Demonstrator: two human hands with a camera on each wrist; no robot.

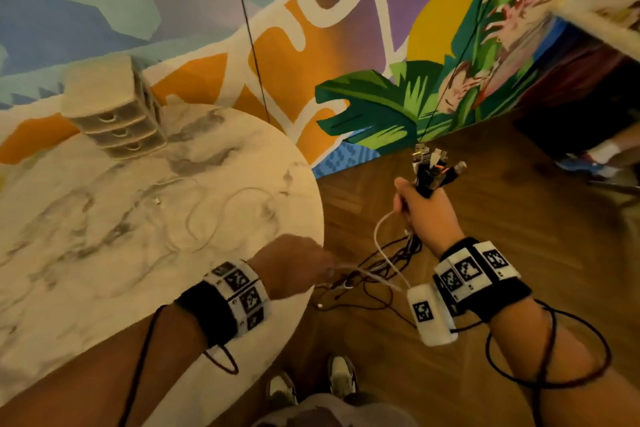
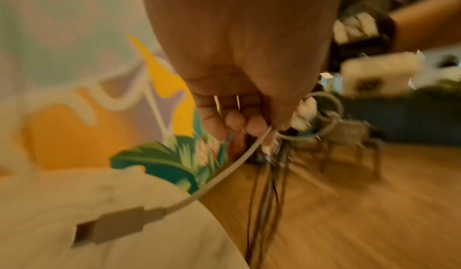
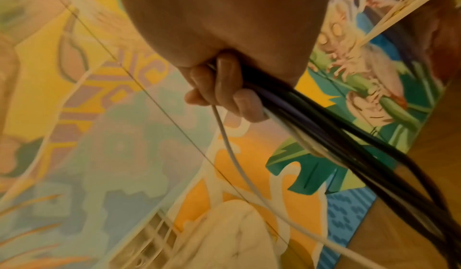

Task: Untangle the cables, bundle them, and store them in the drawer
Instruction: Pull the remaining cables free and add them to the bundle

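My right hand is held up over the wooden floor and grips a bunch of black and white cables, with their plugs sticking up above the fist. In the right wrist view the black cables run down past my curled fingers. The cables' lower ends hang tangled beside the table edge. My left hand pinches a white cable there; its USB plug dangles below the fist. A small white drawer unit stands at the back of the round marble table, all drawers closed.
More white cables lie in loops on the tabletop. A colourful mural wall rises behind the table. Thin dark cords hang down in front of it. My shoes show on the wooden floor below. Another person's foot is at right.
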